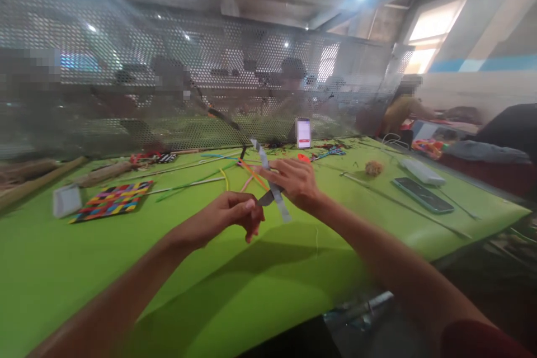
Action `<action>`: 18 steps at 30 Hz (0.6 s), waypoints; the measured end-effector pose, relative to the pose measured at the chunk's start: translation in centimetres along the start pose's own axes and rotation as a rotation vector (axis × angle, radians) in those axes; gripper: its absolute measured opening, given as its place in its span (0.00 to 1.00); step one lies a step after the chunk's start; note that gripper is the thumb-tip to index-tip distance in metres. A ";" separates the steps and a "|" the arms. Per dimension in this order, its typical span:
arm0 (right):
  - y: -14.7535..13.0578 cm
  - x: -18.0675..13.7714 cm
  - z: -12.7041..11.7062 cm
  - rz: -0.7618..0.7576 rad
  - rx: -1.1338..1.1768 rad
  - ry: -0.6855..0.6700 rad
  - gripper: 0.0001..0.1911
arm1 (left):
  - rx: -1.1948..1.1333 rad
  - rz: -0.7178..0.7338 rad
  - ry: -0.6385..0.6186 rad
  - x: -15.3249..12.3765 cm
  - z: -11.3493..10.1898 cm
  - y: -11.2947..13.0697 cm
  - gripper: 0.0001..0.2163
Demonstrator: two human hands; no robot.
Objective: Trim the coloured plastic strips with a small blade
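Observation:
My left hand (235, 212) is closed, thumb against the curled fingers, on one end of a narrow grey strip (283, 211) that looks flat and pliable. From above, my right hand (293, 182) presses its fingers around the same strip where two lengths of it cross. The strip's far part runs up and away to the left, darker and blurred. Behind my hands on the green table (201, 291) lie thin coloured strips, among them an orange strip (254, 175) and a yellow strip (225, 179).
A multicoloured woven mat (115, 200) and a white box (67, 201) lie left. A lit phone (304, 133) stands upright against the perforated metal screen (251, 67). At right are another phone (423, 194), a white block (423, 172), thin sticks and a brown fibrous ball (373, 168).

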State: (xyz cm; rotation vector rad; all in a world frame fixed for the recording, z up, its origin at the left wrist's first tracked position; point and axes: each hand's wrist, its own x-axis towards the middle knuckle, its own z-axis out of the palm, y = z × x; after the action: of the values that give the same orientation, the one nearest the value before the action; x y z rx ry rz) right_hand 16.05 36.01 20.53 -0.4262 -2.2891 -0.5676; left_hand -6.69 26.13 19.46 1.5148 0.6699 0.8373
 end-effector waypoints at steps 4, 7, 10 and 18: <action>-0.3 -0.1 0.4 -0.128 -0.105 0.153 0.19 | -0.130 0.023 -0.005 0.0 0.5 -0.5 0.22; -0.3 0.0 0.7 -0.199 -0.092 0.232 0.15 | -0.159 0.018 -0.017 0.1 0.5 -0.6 0.18; -0.5 0.0 0.8 -0.232 -0.027 0.230 0.14 | -0.170 0.017 -0.026 0.1 0.4 -0.6 0.12; -0.9 -0.2 1.1 -0.215 -0.018 0.213 0.15 | -0.080 -0.004 -0.037 -0.3 -0.5 -0.5 0.09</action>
State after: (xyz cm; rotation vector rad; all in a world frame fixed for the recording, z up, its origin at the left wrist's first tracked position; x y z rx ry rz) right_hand 15.11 35.78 19.42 -0.1209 -2.1376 -0.7058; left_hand -7.24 26.28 18.93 1.4528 0.6051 0.8223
